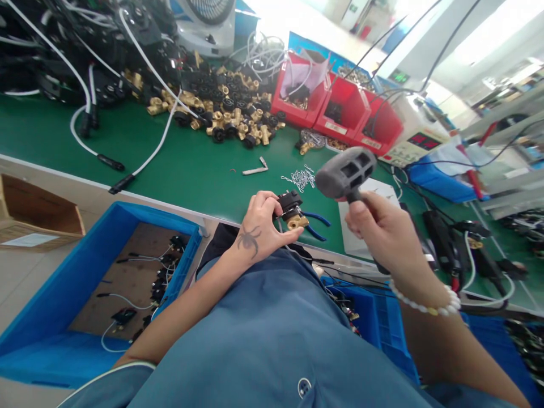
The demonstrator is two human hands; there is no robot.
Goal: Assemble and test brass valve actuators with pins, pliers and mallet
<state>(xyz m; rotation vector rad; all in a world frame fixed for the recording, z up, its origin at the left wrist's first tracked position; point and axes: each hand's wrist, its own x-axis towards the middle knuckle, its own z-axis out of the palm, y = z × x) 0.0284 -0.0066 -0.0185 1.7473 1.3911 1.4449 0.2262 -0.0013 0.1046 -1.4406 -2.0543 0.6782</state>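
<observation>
My left hand (263,226) is closed around a brass valve (294,212) with a black plastic top, held at the front edge of the green bench. Blue-handled pliers (317,221) lie just right of the valve, their jaws hidden behind it. Raised over the bench on the right, my right hand (385,229) grips the dark handle of a mallet (346,171). The mallet has a grey head with rectangular cutouts and is apart from the valve. A small pile of metal clips (301,179) and an L-shaped metal piece (256,168) lie beyond my hands.
Many brass-and-black valves (238,113) are heaped at the back, near red bins (340,107) and a fan (208,28). White cables (157,147) trail across the left. A blue crate (25,340) holding cabled parts stands lower left. A device with a red display (419,139) sits right.
</observation>
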